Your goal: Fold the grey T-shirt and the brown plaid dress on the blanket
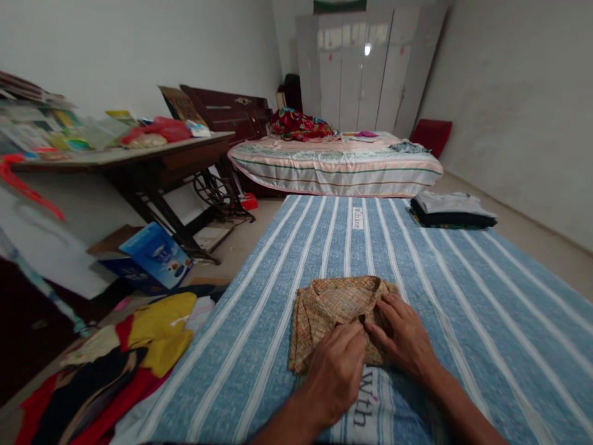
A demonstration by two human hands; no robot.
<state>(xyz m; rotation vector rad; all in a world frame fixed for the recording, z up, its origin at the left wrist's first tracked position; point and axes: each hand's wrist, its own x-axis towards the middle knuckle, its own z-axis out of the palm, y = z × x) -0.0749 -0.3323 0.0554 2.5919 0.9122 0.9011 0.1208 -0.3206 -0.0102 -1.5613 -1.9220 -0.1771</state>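
A brown checked shirt point(345, 296), folded into a rough rectangle with its collar showing, lies on the blue-and-white striped cloth point(259, 315) in front of me. My left hand point(337, 364) is closed on the shirt's near middle, with fingers curled down and pressed together; its fingertips are partly hidden. On the right side of the shirt rests my right hand point(405, 334), fingers stretched over the fabric and thumb apart from them, close to the left fingertips.
Folded grey and black clothes point(454, 210) are stacked at the far right of the bed. Loose clothes point(157, 334) are heaped at the left, near a blue box point(157, 253). A cluttered sewing table point(176, 148) stands by the wall; another bed point(333, 164) lies beyond.
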